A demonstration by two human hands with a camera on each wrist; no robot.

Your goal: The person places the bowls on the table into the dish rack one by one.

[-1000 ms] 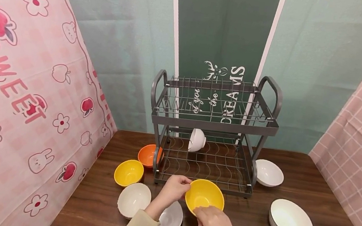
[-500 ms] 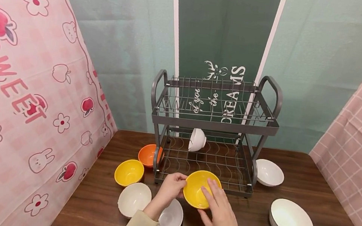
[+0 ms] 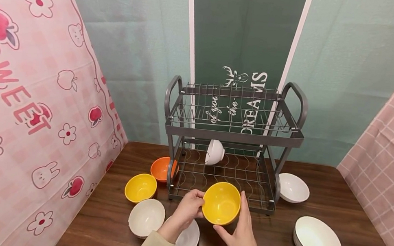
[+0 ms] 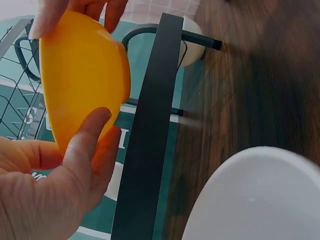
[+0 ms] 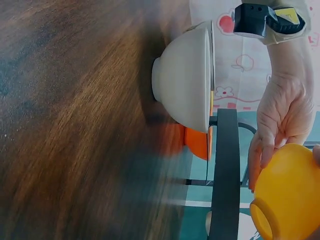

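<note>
A yellow bowl [image 3: 221,204] is held up between both hands in front of the dish rack [image 3: 234,137], its inside facing the head camera. My left hand [image 3: 187,209] pinches its left side; in the left wrist view, left-hand fingers [image 4: 90,132] lie against the outer wall. My right hand [image 3: 243,239] holds the right side, thumb below and fingers along the edge. The bowl's foot ring shows in the right wrist view, on the yellow bowl [image 5: 290,192]. A white bowl [image 3: 215,153] stands on its side in the rack's lower tier.
Left of the rack sit an orange bowl [image 3: 160,169], another yellow bowl [image 3: 140,188] and a cream bowl [image 3: 146,218]. A white dish [image 3: 188,239] lies partly behind my left forearm. At right are a white bowl [image 3: 293,188] and a larger dark-rimmed bowl [image 3: 317,240].
The yellow bowl has risen slightly toward the rack and turned. My right hand has moved from its near rim and inside to its right side. The left hand keeps its hold.
</note>
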